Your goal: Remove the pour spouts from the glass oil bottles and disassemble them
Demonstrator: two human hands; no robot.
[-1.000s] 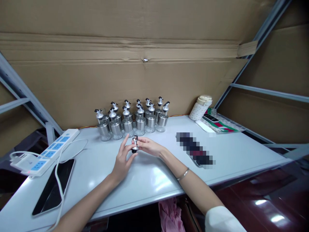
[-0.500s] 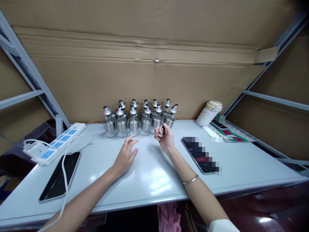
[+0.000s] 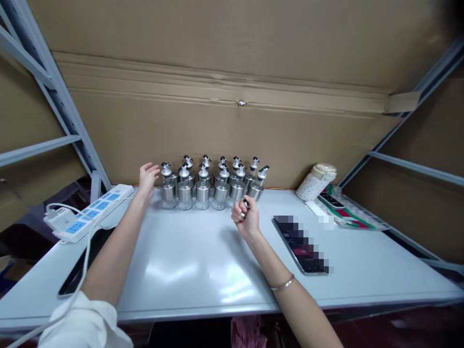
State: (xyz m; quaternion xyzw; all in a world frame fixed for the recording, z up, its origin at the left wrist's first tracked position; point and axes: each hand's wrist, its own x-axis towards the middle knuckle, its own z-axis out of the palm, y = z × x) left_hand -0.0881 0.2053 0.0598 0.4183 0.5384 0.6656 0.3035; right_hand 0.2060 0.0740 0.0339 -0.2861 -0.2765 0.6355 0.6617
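Observation:
Several oil bottles (image 3: 185,193) of glass and brushed metal stand upright in two rows at the back of the table. Most carry a silver pour spout with a black flap. In the back row, the leftmost bottle (image 3: 174,170) shows a bare glass neck, partly hidden by the bottle in front. My left hand (image 3: 147,180) is raised beside the left end of the rows, fingers apart and holding nothing. Closed in a fist, my right hand (image 3: 248,218) hovers in front of the right-hand bottles. A black and silver pour spout (image 3: 246,203) pokes out of it, mostly covered by the fingers.
A power strip (image 3: 97,212) with a white cable and a dark tablet (image 3: 78,270) lie at the left. To the right are a phone (image 3: 295,246), a white dotted flask (image 3: 315,183) and a small black device (image 3: 331,200). A cardboard wall (image 3: 224,130) closes the back.
My left hand has reached forward and left, from the middle of the table to the left end of the bottles. My right hand stays nearly in place, still gripping the pour spout.

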